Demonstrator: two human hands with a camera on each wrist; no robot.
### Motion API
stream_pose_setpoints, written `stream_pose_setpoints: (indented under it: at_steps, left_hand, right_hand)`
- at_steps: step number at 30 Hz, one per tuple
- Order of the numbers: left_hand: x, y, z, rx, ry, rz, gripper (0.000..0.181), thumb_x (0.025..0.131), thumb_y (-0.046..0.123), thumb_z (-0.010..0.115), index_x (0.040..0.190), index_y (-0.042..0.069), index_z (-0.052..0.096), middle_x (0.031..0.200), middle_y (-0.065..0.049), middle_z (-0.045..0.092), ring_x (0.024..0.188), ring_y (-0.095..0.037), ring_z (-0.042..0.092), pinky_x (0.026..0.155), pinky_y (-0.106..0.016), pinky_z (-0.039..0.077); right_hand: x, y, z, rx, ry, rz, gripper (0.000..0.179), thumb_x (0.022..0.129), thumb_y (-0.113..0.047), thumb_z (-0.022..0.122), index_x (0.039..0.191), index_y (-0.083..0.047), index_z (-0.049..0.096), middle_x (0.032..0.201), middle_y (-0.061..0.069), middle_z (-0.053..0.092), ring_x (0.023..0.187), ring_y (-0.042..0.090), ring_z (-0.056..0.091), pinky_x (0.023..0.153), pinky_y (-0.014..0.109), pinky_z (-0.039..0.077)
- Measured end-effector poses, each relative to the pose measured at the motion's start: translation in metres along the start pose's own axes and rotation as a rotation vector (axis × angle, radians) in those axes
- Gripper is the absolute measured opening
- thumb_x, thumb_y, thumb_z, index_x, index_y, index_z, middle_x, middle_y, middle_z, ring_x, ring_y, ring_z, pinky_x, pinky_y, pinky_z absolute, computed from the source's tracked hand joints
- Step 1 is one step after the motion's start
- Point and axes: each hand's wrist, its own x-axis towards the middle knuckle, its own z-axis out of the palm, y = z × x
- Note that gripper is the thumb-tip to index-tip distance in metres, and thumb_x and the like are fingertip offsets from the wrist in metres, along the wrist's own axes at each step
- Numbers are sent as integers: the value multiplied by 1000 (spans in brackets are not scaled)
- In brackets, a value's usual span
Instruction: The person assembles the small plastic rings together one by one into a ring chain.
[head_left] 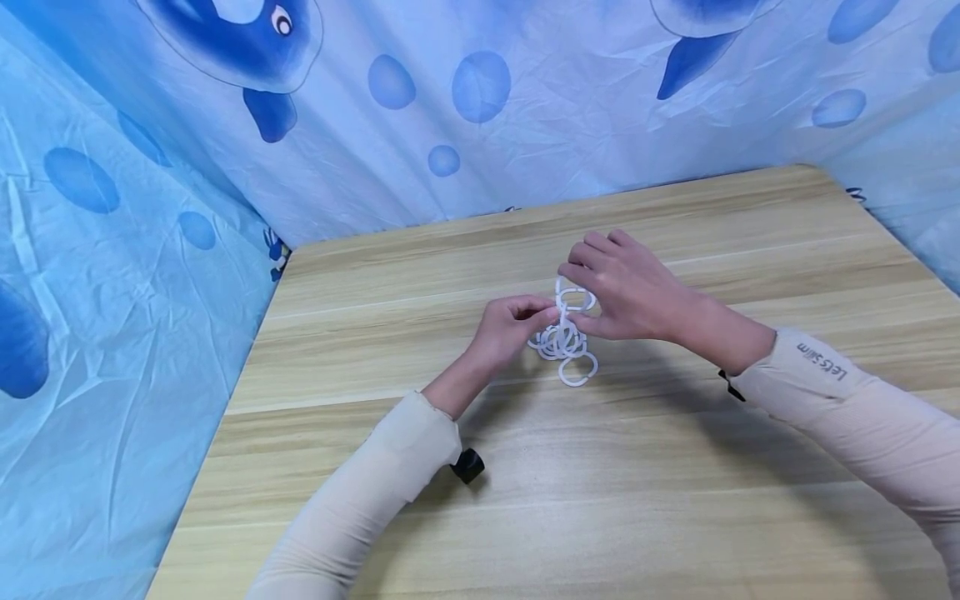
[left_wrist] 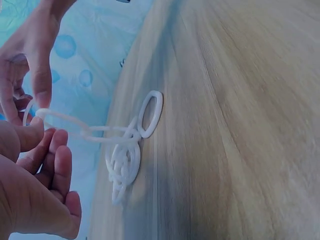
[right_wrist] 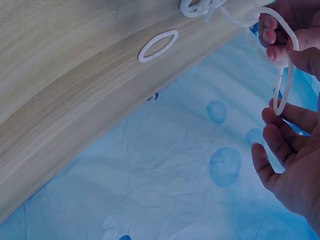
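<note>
Several white C-shaped plastic rings, like shower curtain rings, hang linked in a short chain between both hands and a small pile [head_left: 558, 354] on the wooden table. My left hand [head_left: 516, 329] pinches one linked ring [left_wrist: 65, 118] between thumb and fingers. Just above and to its right, my right hand [head_left: 633, 287] holds another ring [right_wrist: 293, 40] by thumb and fingertips, its other fingers spread in the right wrist view. A further ring [right_wrist: 167, 34] lies flat on the table beside the pile, on the near side in the head view.
The wood-grain table [head_left: 675, 500] extends around the hands. Behind it and at the left hangs a blue curtain [head_left: 337, 167] with whales and bubbles. Black wrist devices show beneath both pale sleeves, one at the left sleeve [head_left: 375, 483].
</note>
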Motion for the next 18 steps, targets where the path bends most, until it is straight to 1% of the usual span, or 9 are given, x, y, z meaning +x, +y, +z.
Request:
stream_pose_setpoints:
  at_steps: [3, 6, 9, 11, 12, 15, 16, 18]
  left_hand:
    - [0, 0, 0, -49, -30, -13, 20, 92, 16, 67, 103, 1, 73, 101, -6, 71, 89, -8, 61, 86, -28, 51]
    - [-1, 1, 0, -94, -42, -17, 20, 92, 15, 66, 103, -1, 71, 96, -5, 70, 85, -8, 59, 87, -33, 50]
    - [-1, 1, 0, -131, -36, -23, 21, 92, 15, 66, 103, -2, 70, 93, -3, 68, 83, -8, 58, 85, -32, 49]
    - [0, 1, 0, -150, -18, -27, 21, 92, 15, 67, 103, -3, 70, 91, -1, 67, 83, -8, 58, 85, -32, 49]
    - [0, 1, 0, -158, -5, -27, 22, 92, 16, 67, 103, -3, 70, 91, -1, 66, 83, -8, 58, 86, -33, 49]
    - [-1, 2, -1, -190, 49, -20, 22, 92, 15, 66, 102, -4, 69, 88, -1, 65, 84, -14, 59, 91, -43, 48]
    - [-1, 3, -1, -198, 67, -15, 22, 92, 15, 66, 102, -4, 69, 87, -1, 65, 85, -17, 59, 94, -47, 46]
    - [0, 3, -2, -206, 100, -10, 21, 93, 16, 65, 101, -3, 70, 85, 0, 66, 84, -20, 59, 96, -51, 44]
  right_hand:
    - [0, 0, 2, 14, 41, -9, 42, 72, -30, 74, 100, 1, 66, 91, 12, 60, 85, 31, 51, 66, 42, 40]
    - [0, 0, 4, 27, 80, -19, 42, 72, -30, 74, 100, 1, 66, 91, 13, 60, 84, 32, 51, 66, 42, 39]
    - [0, 0, 6, 40, 95, -21, 44, 73, -30, 76, 102, 1, 66, 91, 13, 61, 85, 32, 51, 65, 42, 40]
    - [-1, 1, 6, 59, 92, -13, 46, 73, -31, 78, 104, 1, 66, 93, 13, 62, 86, 32, 52, 67, 43, 41]
    - [-1, 1, 6, 72, 89, -5, 48, 73, -32, 80, 105, 1, 66, 93, 13, 62, 87, 32, 52, 68, 43, 42]
    - [-3, 4, 5, 140, 82, 30, 52, 72, -33, 83, 107, 2, 66, 95, 13, 63, 90, 31, 54, 73, 45, 43]
    - [-4, 5, 5, 167, 81, 44, 52, 72, -31, 83, 107, 2, 66, 95, 13, 64, 91, 32, 55, 75, 46, 44]
    - [-5, 9, 4, 223, 78, 81, 49, 72, -28, 84, 107, 2, 66, 96, 13, 64, 92, 31, 56, 79, 47, 44]
